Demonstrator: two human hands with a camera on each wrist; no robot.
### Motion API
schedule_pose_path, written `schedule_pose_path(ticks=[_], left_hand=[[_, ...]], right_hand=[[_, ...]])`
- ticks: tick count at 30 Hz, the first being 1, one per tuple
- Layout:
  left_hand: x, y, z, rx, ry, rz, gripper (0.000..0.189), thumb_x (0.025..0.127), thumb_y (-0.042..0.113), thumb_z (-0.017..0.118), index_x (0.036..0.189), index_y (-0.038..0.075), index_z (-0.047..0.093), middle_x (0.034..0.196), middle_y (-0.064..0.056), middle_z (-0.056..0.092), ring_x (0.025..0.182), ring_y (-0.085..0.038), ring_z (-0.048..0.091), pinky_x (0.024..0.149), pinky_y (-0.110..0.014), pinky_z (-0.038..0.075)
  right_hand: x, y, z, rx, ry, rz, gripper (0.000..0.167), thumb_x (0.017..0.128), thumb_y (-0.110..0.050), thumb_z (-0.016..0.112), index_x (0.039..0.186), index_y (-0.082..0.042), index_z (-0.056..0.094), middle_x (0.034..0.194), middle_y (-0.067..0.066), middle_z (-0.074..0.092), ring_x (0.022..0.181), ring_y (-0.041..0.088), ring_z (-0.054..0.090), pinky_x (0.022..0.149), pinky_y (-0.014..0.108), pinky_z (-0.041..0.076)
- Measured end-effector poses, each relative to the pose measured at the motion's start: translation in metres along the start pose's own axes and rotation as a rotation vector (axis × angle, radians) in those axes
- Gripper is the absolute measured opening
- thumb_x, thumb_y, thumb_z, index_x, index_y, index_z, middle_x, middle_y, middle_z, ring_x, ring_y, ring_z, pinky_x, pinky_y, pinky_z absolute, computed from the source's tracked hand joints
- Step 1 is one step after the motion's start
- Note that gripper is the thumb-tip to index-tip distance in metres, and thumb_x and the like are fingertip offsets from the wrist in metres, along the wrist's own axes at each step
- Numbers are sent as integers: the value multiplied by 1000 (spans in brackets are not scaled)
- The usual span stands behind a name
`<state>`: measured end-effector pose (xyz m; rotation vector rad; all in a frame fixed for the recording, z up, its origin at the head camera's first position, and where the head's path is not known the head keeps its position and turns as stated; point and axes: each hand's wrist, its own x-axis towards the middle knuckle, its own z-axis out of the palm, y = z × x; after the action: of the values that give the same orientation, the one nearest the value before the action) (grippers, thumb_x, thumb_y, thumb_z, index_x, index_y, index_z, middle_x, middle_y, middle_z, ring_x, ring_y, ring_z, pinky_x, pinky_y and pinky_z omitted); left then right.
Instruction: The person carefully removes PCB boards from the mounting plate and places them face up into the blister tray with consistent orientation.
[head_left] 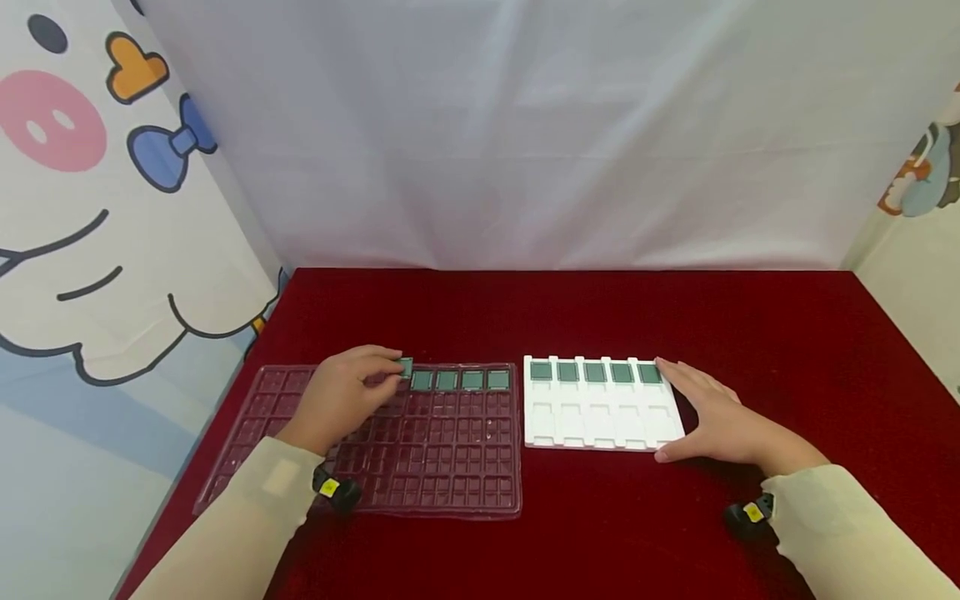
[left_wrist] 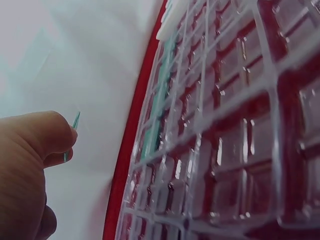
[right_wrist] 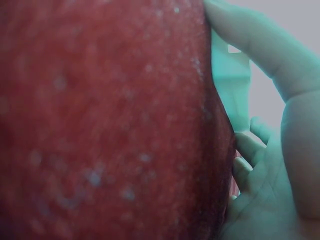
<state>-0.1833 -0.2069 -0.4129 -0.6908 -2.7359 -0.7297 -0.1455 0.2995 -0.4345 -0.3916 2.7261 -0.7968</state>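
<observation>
Presently, a thin green square chip (head_left: 406, 367) is pinched between the thumb and fingertips of the left hand (head_left: 341, 396), held clear above the far edge of a transparent compartment tray (head_left: 420, 454), where four similar chips (head_left: 472, 381) are lined up. Just beside it, a white slotted tray (head_left: 585, 423) is gripped along its right end by the right hand (head_left: 716, 421); its far row is filled by five green squares (head_left: 592, 372). Both trays are supported by a red-covered table (head_left: 600, 525).
</observation>
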Motion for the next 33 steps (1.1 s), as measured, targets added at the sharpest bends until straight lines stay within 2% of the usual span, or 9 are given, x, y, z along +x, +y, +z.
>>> schedule_pose_path(ticks=[8,14,26,33], left_hand=[[0,-10,4,-1,-32,-68,21,93,13,77,113,8,80,128,-7,70,115,-28,67,90,-47,58],[-1,-17,10,-5,-84,-118,22,96,16,73,115,8,80,129,-6,70,120,-29,65,97,-50,54],[-2,-25,17,24,-98,-89,21,96,13,72,115,7,80,129,-6,70,120,-30,65,98,-50,53],[-2,-27,19,36,-110,-94,21,96,14,73,114,8,80,128,-5,71,119,-29,65,99,-51,53]], right_hand=[[-1,0,-1,8,1,-5,131,67,-51,92,165,-7,17,164,29,20,148,52,15,110,77,11],[-1,0,-1,8,-3,-1,131,67,-51,92,165,-6,17,164,29,19,148,52,15,110,77,11],[0,-2,-1,-2,-8,10,131,67,-52,91,165,-7,17,164,28,19,148,51,15,110,78,11],[0,-2,0,1,-6,8,131,67,-52,92,165,-7,17,165,28,19,148,51,15,110,78,11]])
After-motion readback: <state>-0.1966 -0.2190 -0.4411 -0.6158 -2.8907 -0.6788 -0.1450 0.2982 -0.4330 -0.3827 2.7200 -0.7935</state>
